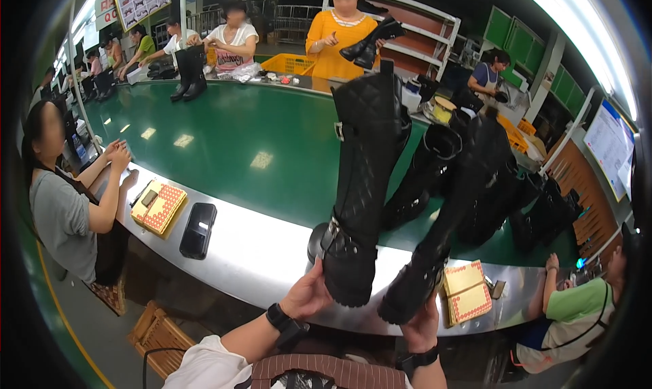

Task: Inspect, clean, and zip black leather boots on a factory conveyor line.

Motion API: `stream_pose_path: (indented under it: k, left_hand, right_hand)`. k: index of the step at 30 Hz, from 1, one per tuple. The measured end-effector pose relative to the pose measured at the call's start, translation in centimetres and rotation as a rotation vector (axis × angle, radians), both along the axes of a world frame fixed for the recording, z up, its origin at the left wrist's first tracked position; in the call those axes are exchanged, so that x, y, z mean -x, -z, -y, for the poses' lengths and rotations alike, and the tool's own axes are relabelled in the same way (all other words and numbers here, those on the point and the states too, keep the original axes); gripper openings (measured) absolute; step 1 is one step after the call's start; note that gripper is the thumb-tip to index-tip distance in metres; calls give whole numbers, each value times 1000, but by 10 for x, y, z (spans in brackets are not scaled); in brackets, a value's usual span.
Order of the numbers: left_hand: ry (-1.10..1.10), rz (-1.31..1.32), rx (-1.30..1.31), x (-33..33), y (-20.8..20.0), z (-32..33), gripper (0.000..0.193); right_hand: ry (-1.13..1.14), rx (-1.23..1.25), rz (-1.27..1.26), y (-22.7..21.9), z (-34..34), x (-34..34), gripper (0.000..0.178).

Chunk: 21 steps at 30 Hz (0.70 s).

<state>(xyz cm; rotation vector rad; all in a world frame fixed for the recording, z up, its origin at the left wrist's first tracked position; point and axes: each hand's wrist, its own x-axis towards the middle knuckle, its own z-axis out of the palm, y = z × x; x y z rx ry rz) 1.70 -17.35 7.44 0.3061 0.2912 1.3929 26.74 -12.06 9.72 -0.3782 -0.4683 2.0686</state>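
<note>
My left hand (305, 292) is closed on the foot of a tall black boot (367, 165), with quilted panels and buckle straps. That boot stands nearly upright in the air above the metal table edge. With its fingers round the heel and sole area, my right hand (422, 324) grips a second tall black boot (438, 236). This one tilts, its shaft leaning up to the right. Behind it, further black boots (435, 161) are on the green belt, partly hidden by the held pair.
A green conveyor belt (224, 138) runs behind a metal ledge (251, 253). On the ledge lie a black phone (199, 230) and stacks of yellow-and-red cards (159, 207). Co-workers sit left (61, 199) and right (577, 301). Across, a person in yellow (339, 32) holds boots (370, 44).
</note>
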Motion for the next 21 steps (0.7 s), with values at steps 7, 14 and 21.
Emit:
stream_pose_path:
  k: [7, 14, 21]
  left_hand:
    - [-136, -6, 59, -3, -5, -1, 66]
    - [-136, -87, 55, -7, -14, 1, 66]
    - [-133, -100, 57, -7, -12, -1, 64]
  right_hand:
    - [70, 29, 72, -12, 0, 14, 52]
    - [89, 49, 181, -15, -1, 15, 50]
    - [64, 11, 244, -14, -3, 14, 51]
